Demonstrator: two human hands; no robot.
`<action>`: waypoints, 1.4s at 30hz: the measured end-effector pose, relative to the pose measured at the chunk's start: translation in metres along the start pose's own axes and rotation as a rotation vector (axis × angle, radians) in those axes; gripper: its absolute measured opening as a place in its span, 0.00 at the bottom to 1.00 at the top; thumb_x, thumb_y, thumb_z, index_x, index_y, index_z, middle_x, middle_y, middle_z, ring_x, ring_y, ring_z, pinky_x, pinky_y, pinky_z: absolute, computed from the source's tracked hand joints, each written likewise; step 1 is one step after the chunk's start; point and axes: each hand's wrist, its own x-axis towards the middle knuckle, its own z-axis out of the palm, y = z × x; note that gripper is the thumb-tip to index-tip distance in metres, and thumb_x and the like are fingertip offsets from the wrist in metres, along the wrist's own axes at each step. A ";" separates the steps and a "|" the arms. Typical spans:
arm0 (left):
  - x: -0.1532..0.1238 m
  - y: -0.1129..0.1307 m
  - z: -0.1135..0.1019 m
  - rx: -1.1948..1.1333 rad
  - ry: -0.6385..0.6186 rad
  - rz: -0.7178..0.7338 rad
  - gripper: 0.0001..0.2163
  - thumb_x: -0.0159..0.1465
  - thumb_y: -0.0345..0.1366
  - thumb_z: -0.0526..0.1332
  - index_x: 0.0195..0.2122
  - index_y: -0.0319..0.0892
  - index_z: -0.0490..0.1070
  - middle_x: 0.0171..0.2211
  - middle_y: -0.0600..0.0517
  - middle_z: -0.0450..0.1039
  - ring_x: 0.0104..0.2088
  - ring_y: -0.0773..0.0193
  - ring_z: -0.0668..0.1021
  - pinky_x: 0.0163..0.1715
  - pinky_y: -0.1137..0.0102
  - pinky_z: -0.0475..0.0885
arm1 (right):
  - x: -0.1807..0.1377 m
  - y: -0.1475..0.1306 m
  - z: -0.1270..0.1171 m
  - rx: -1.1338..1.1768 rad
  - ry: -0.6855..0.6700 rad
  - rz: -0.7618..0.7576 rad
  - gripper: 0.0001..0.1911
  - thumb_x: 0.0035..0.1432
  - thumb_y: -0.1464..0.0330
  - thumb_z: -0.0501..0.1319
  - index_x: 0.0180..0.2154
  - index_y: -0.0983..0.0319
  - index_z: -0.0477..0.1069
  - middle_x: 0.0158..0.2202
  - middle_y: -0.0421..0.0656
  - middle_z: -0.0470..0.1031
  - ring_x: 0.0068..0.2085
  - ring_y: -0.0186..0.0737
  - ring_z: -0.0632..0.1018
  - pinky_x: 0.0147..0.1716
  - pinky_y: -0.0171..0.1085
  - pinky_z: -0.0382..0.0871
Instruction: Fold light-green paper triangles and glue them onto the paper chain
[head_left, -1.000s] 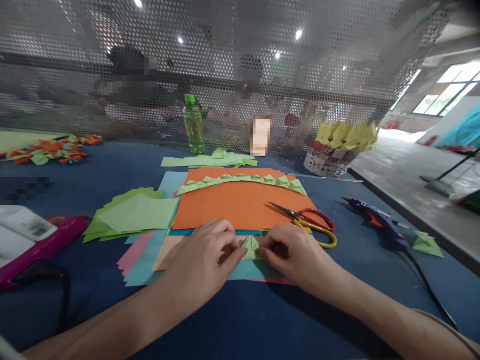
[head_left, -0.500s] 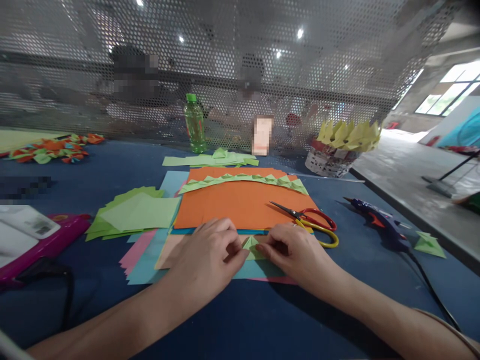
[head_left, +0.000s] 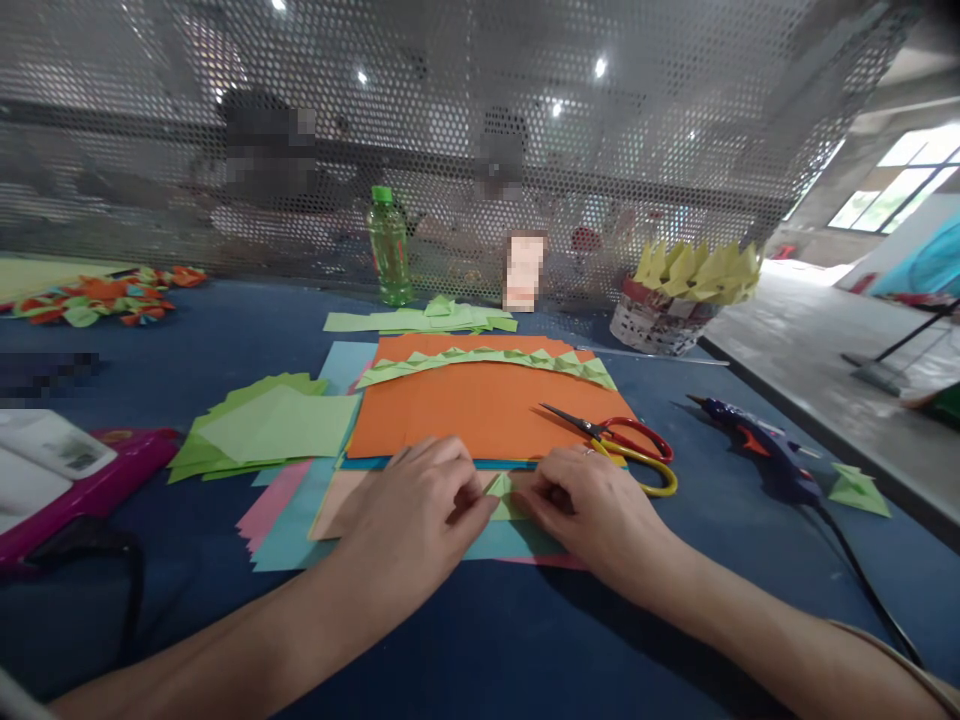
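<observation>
A small folded light-green paper piece (head_left: 503, 496) lies on pale coloured sheets near the table's front. My left hand (head_left: 409, 525) pinches its left side with curled fingers. My right hand (head_left: 592, 510) pinches its right side, a ring on one finger. Just beyond them lies an orange sheet (head_left: 480, 405) with a curved row of green folded triangles (head_left: 487, 360) along its far edge. Red and yellow scissors (head_left: 622, 445) rest on the orange sheet's right corner, close to my right hand.
A stack of green squares (head_left: 262, 430) sits left of the orange sheet. A blue glue gun (head_left: 757, 450) with its black cord lies right, a folded green piece (head_left: 859, 488) beyond it. A green bottle (head_left: 388, 248), a basket (head_left: 656, 325) and a pink object (head_left: 90, 485) stand around; a perforated screen backs the blue table (head_left: 480, 640).
The green piece has been pressed flatter between my fingers; both hands stay almost in place.
</observation>
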 end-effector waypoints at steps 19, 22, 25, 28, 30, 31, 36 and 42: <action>0.003 -0.003 -0.002 -0.024 -0.003 0.021 0.09 0.69 0.36 0.62 0.32 0.44 0.64 0.33 0.54 0.66 0.36 0.58 0.69 0.37 0.63 0.59 | 0.001 0.001 -0.001 -0.033 -0.031 0.035 0.15 0.59 0.69 0.67 0.25 0.60 0.63 0.24 0.36 0.68 0.27 0.35 0.67 0.29 0.35 0.53; 0.001 -0.004 -0.001 -0.057 -0.026 0.070 0.07 0.69 0.30 0.59 0.32 0.44 0.65 0.34 0.54 0.65 0.38 0.58 0.69 0.38 0.63 0.59 | 0.001 0.001 -0.002 -0.035 -0.046 0.058 0.14 0.59 0.68 0.68 0.27 0.60 0.64 0.26 0.37 0.70 0.28 0.35 0.69 0.29 0.35 0.54; -0.001 -0.007 -0.001 -0.068 -0.042 0.125 0.08 0.70 0.27 0.55 0.34 0.45 0.66 0.36 0.54 0.65 0.39 0.59 0.69 0.39 0.63 0.60 | 0.001 0.000 -0.003 -0.029 -0.047 0.064 0.13 0.59 0.67 0.68 0.27 0.60 0.66 0.26 0.37 0.71 0.28 0.35 0.69 0.29 0.35 0.54; -0.002 -0.010 0.000 -0.052 -0.050 0.160 0.09 0.71 0.27 0.53 0.34 0.45 0.66 0.37 0.54 0.65 0.39 0.59 0.69 0.40 0.62 0.61 | 0.000 0.000 -0.004 -0.017 -0.044 0.061 0.13 0.59 0.67 0.68 0.28 0.60 0.66 0.26 0.36 0.72 0.28 0.35 0.70 0.29 0.35 0.55; -0.002 -0.011 -0.001 -0.043 -0.046 0.179 0.09 0.70 0.26 0.53 0.34 0.45 0.66 0.38 0.54 0.66 0.40 0.59 0.69 0.40 0.62 0.61 | 0.000 0.000 -0.003 -0.017 -0.047 0.064 0.13 0.59 0.67 0.68 0.28 0.60 0.66 0.26 0.36 0.71 0.28 0.35 0.70 0.29 0.35 0.55; -0.003 -0.011 -0.002 -0.043 -0.042 0.192 0.10 0.70 0.25 0.53 0.34 0.45 0.66 0.38 0.54 0.66 0.40 0.59 0.70 0.40 0.62 0.62 | 0.000 0.000 -0.003 -0.019 -0.051 0.065 0.13 0.59 0.67 0.68 0.27 0.60 0.66 0.26 0.36 0.71 0.28 0.35 0.69 0.29 0.35 0.55; -0.005 -0.011 -0.007 -0.023 -0.076 0.277 0.11 0.68 0.21 0.50 0.34 0.44 0.64 0.44 0.51 0.70 0.44 0.58 0.71 0.45 0.62 0.65 | 0.000 0.001 -0.003 -0.025 -0.056 0.060 0.12 0.59 0.67 0.68 0.28 0.60 0.66 0.27 0.37 0.72 0.29 0.35 0.69 0.30 0.35 0.55; -0.009 -0.016 -0.011 0.078 -0.096 0.456 0.15 0.66 0.19 0.49 0.40 0.43 0.69 0.49 0.47 0.75 0.49 0.54 0.73 0.50 0.59 0.67 | 0.003 0.001 -0.007 0.017 -0.084 0.070 0.12 0.59 0.68 0.69 0.28 0.60 0.67 0.27 0.37 0.72 0.29 0.34 0.70 0.30 0.34 0.56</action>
